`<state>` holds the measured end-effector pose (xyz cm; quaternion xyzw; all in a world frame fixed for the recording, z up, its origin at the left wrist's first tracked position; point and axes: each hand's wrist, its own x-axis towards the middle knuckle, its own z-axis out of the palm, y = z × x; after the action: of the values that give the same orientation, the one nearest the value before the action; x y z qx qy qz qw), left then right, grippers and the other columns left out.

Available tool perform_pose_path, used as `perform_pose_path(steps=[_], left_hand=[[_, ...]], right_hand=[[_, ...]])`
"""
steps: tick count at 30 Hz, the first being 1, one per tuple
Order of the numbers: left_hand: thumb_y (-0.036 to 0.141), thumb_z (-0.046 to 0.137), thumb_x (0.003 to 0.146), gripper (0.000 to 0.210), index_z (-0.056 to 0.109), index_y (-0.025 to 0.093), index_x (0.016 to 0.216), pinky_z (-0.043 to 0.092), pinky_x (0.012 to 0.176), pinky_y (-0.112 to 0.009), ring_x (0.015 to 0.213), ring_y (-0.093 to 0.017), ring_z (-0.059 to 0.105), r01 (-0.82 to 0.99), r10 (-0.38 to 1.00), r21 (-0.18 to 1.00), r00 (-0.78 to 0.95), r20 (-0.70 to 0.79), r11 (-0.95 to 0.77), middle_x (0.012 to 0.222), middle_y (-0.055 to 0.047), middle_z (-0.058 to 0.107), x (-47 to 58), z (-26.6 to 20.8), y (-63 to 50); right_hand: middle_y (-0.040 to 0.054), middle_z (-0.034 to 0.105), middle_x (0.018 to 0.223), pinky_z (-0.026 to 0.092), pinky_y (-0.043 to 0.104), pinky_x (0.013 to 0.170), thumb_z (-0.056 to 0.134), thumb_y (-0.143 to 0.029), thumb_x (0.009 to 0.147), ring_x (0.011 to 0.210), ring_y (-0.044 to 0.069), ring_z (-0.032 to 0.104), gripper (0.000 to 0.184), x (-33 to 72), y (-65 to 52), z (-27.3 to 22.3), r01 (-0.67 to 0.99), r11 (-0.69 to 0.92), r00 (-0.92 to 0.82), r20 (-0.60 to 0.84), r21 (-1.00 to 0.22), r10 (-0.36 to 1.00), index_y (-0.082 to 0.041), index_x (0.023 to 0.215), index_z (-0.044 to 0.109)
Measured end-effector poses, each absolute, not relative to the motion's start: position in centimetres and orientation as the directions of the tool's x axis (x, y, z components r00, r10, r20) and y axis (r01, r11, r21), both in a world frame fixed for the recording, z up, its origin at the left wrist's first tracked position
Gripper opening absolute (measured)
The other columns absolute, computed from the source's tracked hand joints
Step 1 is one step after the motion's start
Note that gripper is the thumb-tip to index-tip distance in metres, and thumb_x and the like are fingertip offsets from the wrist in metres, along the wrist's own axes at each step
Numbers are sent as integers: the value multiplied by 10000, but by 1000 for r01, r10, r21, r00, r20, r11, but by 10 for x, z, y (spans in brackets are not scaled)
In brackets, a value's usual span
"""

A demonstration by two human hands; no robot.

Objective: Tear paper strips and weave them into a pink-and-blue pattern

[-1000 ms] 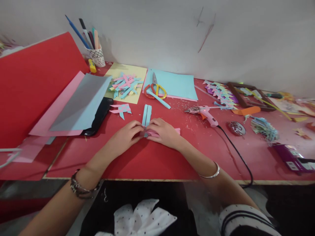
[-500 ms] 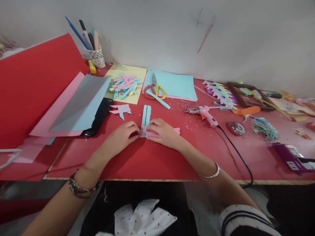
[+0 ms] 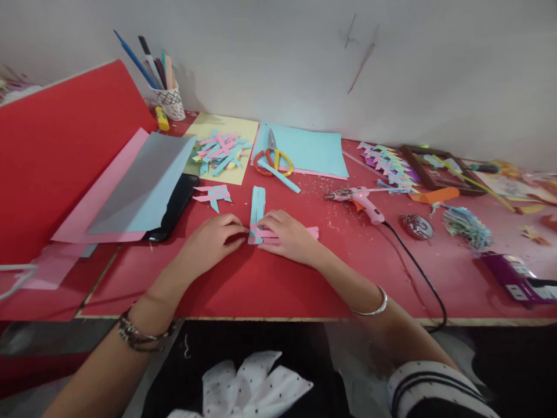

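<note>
Where blue strips [image 3: 258, 203] meet pink strips [image 3: 312, 234] on the red table [image 3: 270, 287], the right hand [image 3: 292, 237] rests on top, fingers spread. The left hand [image 3: 211, 242] curls by their edge — pinching or not, I can't tell. This paper should feel light and tear easily — hold the flat ends. No writing can be read.

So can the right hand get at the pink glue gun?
Probably yes: nothing tall stands between the right hand and the glue gun, though that hand rests on pink strips.
</note>
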<state>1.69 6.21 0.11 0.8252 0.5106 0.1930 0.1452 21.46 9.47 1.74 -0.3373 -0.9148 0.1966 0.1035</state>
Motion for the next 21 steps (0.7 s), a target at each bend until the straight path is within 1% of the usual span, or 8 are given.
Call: perform_pose_path(steps=[5,10,16,21], left_hand=[[276,420,826,245,645,184,848,442,693,-301,772,-170,573,789,888,407,422,184,-460,867,-45,615,18,2,62],[307,467,817,196,620,188,792,428,639,-277,754,-168,571,805,895,391,413,172,-446,838,-34,609,21,2,62],[289,479,814,163,593,179,776,424,642,-275,774,-168,566,787,903,451,412,123,-421,847,-34,587,24,1,63],[289,471,817,158,593,193,789,412,631,-262,777,-157,561,784,908,469,401,120,-407,857,-21,579,21,0,63]], right_hand=[[95,529,1006,411,345,818,565,-318,783,938,210,476,289,216,96,15,567,703,-755,70,-430,651,-153,1017,524],[98,524,1002,409,334,827,579,-295,775,944,203,477,283,217,98,15,541,708,-771,70,-454,634,-143,1009,528],[91,527,993,404,329,840,584,-272,773,951,198,479,249,218,98,17,529,696,-772,63,-486,632,-146,983,538],[76,519,988,404,330,844,576,-239,773,943,188,480,211,220,99,18,507,687,-782,58,-521,621,-167,967,534]])
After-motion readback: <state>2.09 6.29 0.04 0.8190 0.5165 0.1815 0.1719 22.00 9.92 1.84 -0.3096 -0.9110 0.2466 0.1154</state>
